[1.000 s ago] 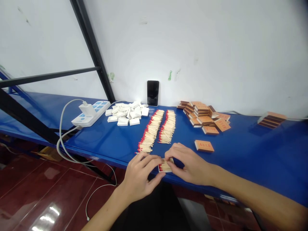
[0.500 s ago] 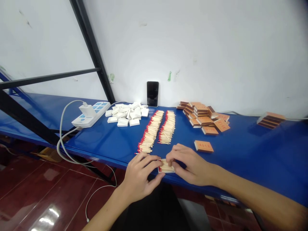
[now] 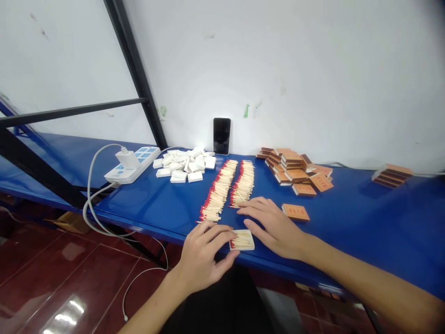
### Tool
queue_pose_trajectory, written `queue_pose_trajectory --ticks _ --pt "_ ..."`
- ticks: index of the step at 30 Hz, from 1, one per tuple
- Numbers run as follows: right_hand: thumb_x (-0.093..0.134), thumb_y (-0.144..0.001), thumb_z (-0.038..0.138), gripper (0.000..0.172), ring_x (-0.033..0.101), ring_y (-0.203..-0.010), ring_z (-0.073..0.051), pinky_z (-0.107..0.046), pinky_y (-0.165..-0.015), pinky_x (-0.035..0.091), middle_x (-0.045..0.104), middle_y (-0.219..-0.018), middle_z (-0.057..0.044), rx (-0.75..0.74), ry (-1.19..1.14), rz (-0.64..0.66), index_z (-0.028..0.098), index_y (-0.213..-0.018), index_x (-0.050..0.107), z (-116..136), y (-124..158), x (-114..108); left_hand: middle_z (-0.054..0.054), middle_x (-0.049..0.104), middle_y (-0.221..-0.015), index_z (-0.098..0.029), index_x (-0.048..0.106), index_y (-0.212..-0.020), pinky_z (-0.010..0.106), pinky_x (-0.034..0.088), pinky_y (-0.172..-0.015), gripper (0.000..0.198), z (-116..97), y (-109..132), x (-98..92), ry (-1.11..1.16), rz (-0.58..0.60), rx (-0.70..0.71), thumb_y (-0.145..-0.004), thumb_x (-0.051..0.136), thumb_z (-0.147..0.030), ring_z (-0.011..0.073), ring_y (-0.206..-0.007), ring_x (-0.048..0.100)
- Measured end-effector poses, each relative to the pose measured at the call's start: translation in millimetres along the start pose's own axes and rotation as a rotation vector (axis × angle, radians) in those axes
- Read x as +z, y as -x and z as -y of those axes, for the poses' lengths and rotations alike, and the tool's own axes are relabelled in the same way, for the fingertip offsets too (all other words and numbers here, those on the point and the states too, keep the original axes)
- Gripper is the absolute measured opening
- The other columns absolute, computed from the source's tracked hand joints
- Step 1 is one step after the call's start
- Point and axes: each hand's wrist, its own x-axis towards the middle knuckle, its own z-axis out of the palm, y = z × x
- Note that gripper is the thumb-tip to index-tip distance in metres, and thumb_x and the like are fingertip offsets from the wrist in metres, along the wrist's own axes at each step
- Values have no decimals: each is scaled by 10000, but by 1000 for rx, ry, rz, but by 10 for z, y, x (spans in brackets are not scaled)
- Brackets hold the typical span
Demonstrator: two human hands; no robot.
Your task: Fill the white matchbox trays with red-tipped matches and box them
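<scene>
A small white tray (image 3: 247, 247) with red-tipped matches in it lies at the table's front edge. My left hand (image 3: 208, 250) grips its left end between thumb and fingers. Just above and right of the tray is my right hand (image 3: 273, 227), fingers spread, fingertips at the near end of the right row of matches (image 3: 242, 183). Nothing shows between those fingers. The left row of matches (image 3: 219, 190) runs beside it. One orange matchbox (image 3: 295, 212) lies right of my right hand.
White box pieces (image 3: 187, 163) are heaped at the back left, near a power strip (image 3: 134, 164) with a cable. A phone (image 3: 221, 135) leans on the wall. Matchboxes (image 3: 295, 169) pile at the back right, with a stack (image 3: 392, 175) farther right. A black frame (image 3: 139, 74) stands left.
My right hand has lifted off the tray and moved up to the near end of the right match row, its fingers now spread. My left hand stays on the tray.
</scene>
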Motion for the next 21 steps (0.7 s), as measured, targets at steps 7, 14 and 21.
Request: queue_pose_trajectory --ticks 7,14,21 --pt "448 -1036 269 285 552 -1223 -298 -533 -1011 422 647 -1335 -108 24 21 48 219 -1244 635 18 15 4 41 754 -1066 -217 676 -1066 373 532 -807 177 -6 14 1 -1 -4 4 -900 677 -280 218 -890 628" --pt "447 -1042 290 269 556 -1230 -278 -504 -1025 424 658 -1318 -89 50 -15 37 234 -1207 652 9 9 8 26 752 -1080 -221 670 -1060 371 523 -803 179 9 14 17 -1 -8 2 -893 690 -280 220 -893 616" --pt "431 -1044 259 255 572 -1191 -259 -478 -1005 422 681 -1269 -72 35 -51 9 229 -1186 640 25 2 -3 23 753 -1079 -224 668 -1065 370 522 -809 185 5 28 11 2 -3 1 -890 695 -280 220 -897 617"
